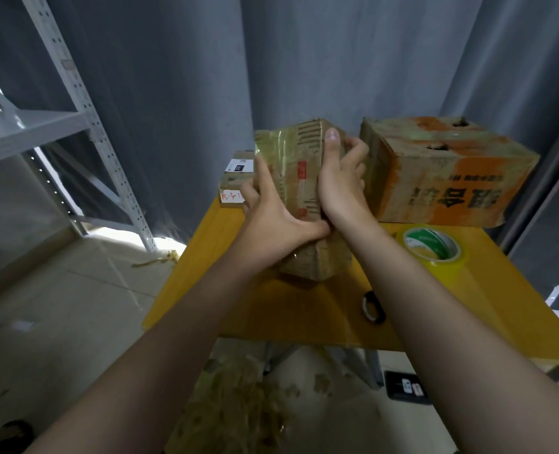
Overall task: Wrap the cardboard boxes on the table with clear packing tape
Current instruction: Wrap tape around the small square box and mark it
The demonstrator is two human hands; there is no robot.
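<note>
box (299, 178) stands on end, left fingers (265, 173) and right fingers (358, 150) both curled round it; tape (440, 267) lies right of box, nearer your right hand (340, 188).

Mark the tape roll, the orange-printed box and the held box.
yellowish round packing tape roll (448, 268): head view, outer wall.
orange-printed cardboard box (452, 181): head view, front face.
held brown taped cardboard box (293, 152): head view, near face.

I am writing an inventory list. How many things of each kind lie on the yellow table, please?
Cardboard boxes: 4 (middle box, large orange-stained box, small box with black label, small box with red writing)
Tape roll: 1
Small black looped item, kind unclear: 1
Total: 6
</note>
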